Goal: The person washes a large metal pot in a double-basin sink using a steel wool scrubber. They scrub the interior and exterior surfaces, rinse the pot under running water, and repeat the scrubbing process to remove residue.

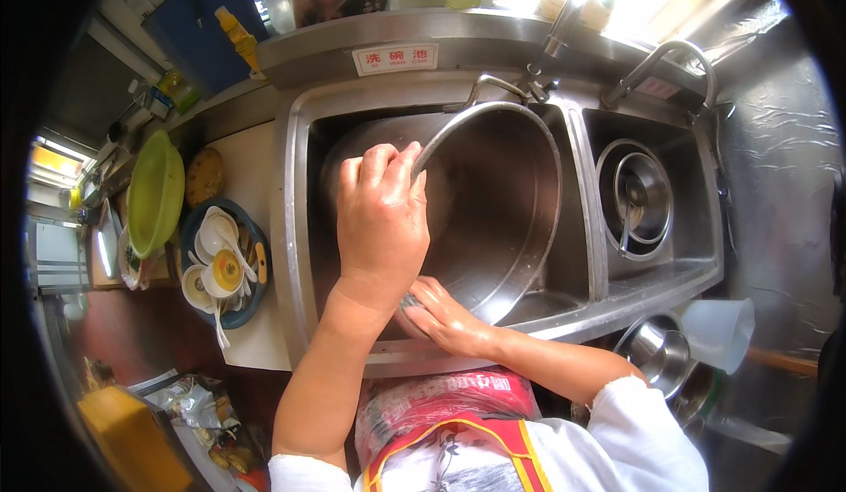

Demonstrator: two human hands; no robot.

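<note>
A large stainless steel stockpot [489,207] lies tilted in the left sink basin [578,227], its round mouth facing right and up. One loop handle [492,82] of the pot shows at the back, by the faucet. My left hand [383,207] grips the pot's rim at the left, fingers folded over the edge. Lower down, my right hand [453,320] lies flat over a grey scouring pad [411,313] at the near side of the pot. My left wrist partly covers the pad and that part of the rim. Both hands look wet.
The right basin [687,227] holds nested steel bowls [634,194] with a ladle. On the left counter, a blue basin [228,323] carries white bowls and spoons beside a green basin [155,194]. Faucets [552,42] rise behind. A translucent bucket [717,333] stands at lower right.
</note>
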